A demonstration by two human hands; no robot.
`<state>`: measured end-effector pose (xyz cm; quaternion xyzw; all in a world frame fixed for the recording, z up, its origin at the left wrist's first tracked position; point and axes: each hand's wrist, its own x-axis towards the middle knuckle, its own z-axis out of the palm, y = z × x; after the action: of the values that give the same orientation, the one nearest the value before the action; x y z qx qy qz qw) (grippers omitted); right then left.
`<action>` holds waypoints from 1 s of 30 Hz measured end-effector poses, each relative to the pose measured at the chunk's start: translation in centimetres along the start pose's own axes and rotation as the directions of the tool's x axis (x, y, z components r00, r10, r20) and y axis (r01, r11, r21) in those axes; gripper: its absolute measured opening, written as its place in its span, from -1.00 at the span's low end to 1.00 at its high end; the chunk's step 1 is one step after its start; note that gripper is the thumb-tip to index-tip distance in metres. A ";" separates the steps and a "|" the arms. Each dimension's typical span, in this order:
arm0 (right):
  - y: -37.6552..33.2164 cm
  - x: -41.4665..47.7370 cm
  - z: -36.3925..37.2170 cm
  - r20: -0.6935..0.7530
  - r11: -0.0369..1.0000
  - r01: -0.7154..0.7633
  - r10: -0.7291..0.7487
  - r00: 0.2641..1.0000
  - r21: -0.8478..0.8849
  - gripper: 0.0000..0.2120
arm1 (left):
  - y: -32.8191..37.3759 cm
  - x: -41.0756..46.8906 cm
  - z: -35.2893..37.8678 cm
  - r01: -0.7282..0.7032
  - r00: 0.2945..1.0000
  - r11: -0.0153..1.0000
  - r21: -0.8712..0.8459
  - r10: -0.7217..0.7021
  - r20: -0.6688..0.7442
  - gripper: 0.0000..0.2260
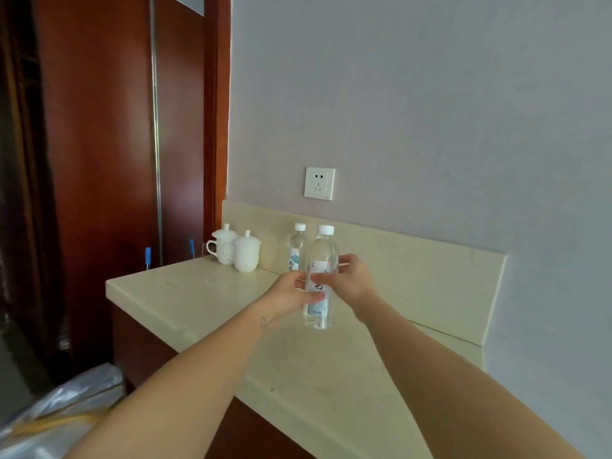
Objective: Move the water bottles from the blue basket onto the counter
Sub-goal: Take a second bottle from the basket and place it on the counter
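Observation:
A clear water bottle [322, 256] with a white cap stands upright on the cream counter [205, 293]. My left hand [289, 291] grips its label from the left, and my right hand [349, 279] grips it from the right. A second water bottle [297, 246] stands just behind it, near the backsplash. The blue basket is out of view.
Two white lidded cups [236, 248] stand at the counter's back left corner. A wall socket [319, 183] sits above the backsplash. Dark red wooden panels rise at the left. A clear plastic bag [56, 415] lies at the bottom left, below the counter's edge.

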<state>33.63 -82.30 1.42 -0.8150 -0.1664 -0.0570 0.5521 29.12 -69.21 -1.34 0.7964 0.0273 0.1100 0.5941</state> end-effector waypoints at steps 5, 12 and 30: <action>1.5 3.7 2.1 -0.082 0.998 -0.060 0.059 0.995 -0.006 -0.40 | -2.0 5.3 -1.2 -0.021 0.994 0.999 0.048 0.015 0.105 -0.59; 2.4 9.1 4.8 -0.218 0.990 -0.134 0.119 0.969 -0.054 -0.38 | -3.6 12.8 -3.0 -0.069 0.978 0.982 0.174 0.032 0.205 -0.57; 4.4 15.6 10.9 -0.455 0.941 -0.273 0.157 0.877 -0.202 -0.37 | -6.6 20.3 -4.6 -0.384 0.922 0.652 0.654 0.310 0.232 -0.53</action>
<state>48.73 -70.50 -2.38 -0.8605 0.0611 -0.1954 0.4664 48.54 -59.40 -3.52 0.9537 -0.1164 0.1635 0.2240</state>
